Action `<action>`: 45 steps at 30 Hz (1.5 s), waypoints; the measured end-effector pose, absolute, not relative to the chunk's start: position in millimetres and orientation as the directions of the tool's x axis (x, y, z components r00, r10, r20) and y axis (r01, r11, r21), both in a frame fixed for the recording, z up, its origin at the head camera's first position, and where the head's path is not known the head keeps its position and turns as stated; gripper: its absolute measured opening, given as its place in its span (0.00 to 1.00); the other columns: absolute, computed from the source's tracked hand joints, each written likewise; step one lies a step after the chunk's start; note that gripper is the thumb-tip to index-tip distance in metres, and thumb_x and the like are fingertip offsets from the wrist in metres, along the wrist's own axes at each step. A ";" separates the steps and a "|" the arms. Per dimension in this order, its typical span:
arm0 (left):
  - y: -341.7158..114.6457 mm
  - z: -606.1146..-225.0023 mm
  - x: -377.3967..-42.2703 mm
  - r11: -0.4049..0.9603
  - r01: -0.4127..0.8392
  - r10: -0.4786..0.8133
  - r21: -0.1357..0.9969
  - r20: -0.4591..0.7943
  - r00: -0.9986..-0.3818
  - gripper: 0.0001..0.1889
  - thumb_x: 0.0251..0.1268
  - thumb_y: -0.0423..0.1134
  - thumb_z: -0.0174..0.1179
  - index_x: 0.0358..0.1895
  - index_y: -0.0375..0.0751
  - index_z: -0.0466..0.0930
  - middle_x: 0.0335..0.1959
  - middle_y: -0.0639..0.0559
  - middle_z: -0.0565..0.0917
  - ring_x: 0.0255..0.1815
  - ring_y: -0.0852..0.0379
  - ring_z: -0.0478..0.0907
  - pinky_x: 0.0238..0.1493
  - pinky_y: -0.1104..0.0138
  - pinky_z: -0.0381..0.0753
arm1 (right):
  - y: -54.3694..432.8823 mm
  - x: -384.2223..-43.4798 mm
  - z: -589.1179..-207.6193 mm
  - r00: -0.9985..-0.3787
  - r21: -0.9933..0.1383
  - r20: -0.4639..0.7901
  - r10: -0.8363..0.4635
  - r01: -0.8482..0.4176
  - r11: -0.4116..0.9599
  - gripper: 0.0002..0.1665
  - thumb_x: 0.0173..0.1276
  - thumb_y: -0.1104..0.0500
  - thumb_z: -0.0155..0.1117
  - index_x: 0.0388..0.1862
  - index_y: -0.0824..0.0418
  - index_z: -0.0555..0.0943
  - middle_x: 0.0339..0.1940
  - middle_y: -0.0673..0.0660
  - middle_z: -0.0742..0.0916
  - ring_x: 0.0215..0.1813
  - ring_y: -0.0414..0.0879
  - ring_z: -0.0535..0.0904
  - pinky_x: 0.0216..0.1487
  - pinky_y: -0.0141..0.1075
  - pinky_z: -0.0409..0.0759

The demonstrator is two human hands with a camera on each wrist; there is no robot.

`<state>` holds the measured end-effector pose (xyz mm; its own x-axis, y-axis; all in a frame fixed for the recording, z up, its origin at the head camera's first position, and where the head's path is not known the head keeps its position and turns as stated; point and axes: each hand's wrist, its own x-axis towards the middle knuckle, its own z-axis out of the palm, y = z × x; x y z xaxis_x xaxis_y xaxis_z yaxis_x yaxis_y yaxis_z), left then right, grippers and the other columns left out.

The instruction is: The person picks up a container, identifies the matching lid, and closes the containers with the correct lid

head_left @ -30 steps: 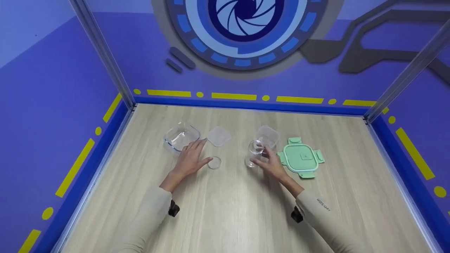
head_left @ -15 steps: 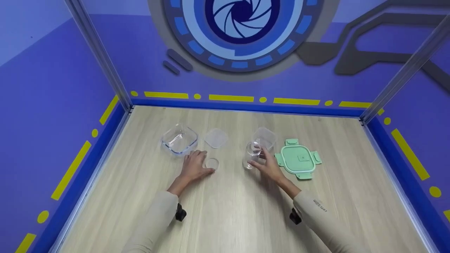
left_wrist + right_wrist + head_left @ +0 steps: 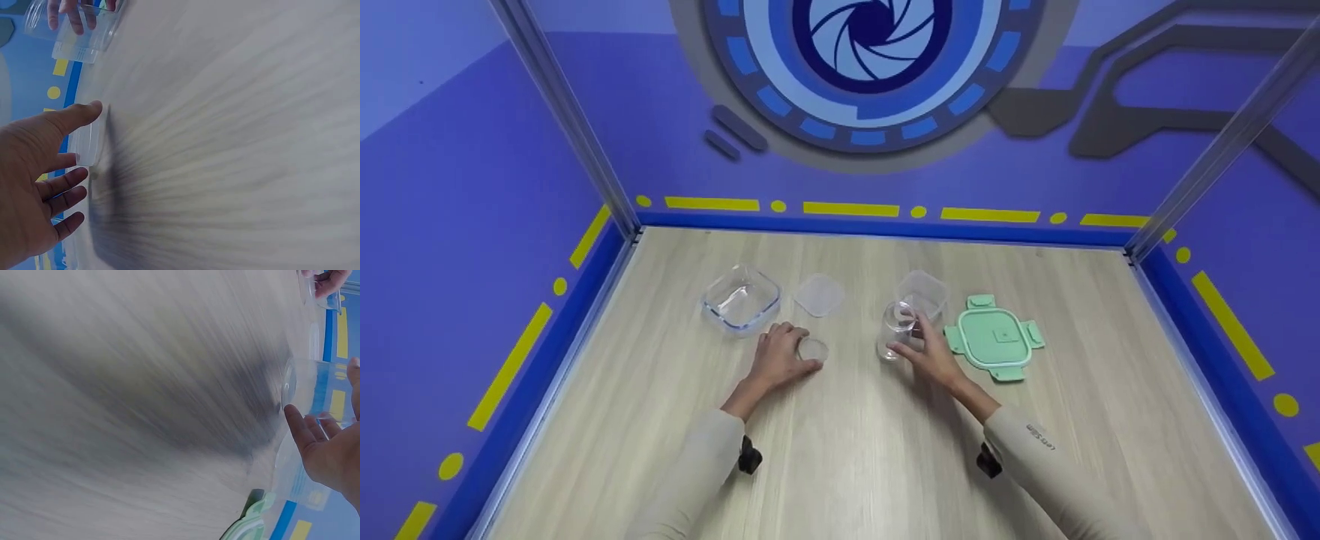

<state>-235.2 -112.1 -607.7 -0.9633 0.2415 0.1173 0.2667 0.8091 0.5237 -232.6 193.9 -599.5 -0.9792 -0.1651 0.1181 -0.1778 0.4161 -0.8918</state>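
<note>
My left hand (image 3: 776, 360) pinches a small round clear lid (image 3: 813, 350) between thumb and index finger, low at the table. In the left wrist view the lid (image 3: 90, 143) sits between those two fingertips, with the other fingers spread beside it. My right hand (image 3: 934, 356) holds a clear cylindrical jar (image 3: 894, 322) from its right side, thumb in front and fingers behind. The jar (image 3: 306, 385) stands upright on the table in the right wrist view. Its far side is partly hidden by the fingers.
A square glass container (image 3: 741, 328) stands at the left, beside a flat translucent square lid (image 3: 819, 295). Behind the jar is a translucent square container (image 3: 922, 285). A green clip lid (image 3: 994, 337) lies right of my right hand. Blue panels surround the table (image 3: 847, 465).
My left hand has moved right and toward me, away from the glass container, and has closed its thumb and index finger on the round lid. My right hand stays at the jar.
</note>
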 end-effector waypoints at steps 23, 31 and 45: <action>-73.8 -551.2 -227.8 0.659 0.386 0.366 0.646 0.173 -0.914 0.32 0.62 0.49 0.72 0.65 0.37 0.77 0.53 0.42 0.79 0.53 0.46 0.77 0.53 0.53 0.80 | 192.7 -234.1 -599.2 -0.982 -0.892 0.086 -0.169 -0.151 0.425 0.41 0.65 0.59 0.75 0.73 0.65 0.67 0.63 0.69 0.82 0.66 0.65 0.78 0.69 0.60 0.74; -57.4 -540.7 -234.9 0.653 0.463 0.389 0.599 0.259 -0.884 0.31 0.57 0.49 0.75 0.60 0.37 0.79 0.53 0.46 0.82 0.53 0.50 0.78 0.53 0.55 0.81 | 191.5 -233.4 -596.5 -0.982 -0.881 0.086 -0.170 -0.155 0.447 0.44 0.66 0.58 0.74 0.76 0.65 0.63 0.67 0.69 0.80 0.68 0.64 0.77 0.71 0.59 0.72; -45.7 -535.3 -236.7 0.655 0.495 0.387 0.571 0.310 -0.869 0.30 0.55 0.45 0.75 0.60 0.37 0.79 0.54 0.44 0.80 0.55 0.46 0.76 0.55 0.52 0.80 | 183.2 -233.2 -591.9 -0.965 -0.903 0.098 -0.245 -0.189 0.386 0.40 0.66 0.61 0.73 0.73 0.66 0.67 0.64 0.71 0.81 0.66 0.67 0.78 0.69 0.61 0.73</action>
<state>-236.7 -45.7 -535.3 -0.8687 0.3868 0.3095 0.4951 0.6549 0.5710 -233.2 183.2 -591.9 -0.9646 -0.2450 0.0975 -0.1893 0.3857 -0.9030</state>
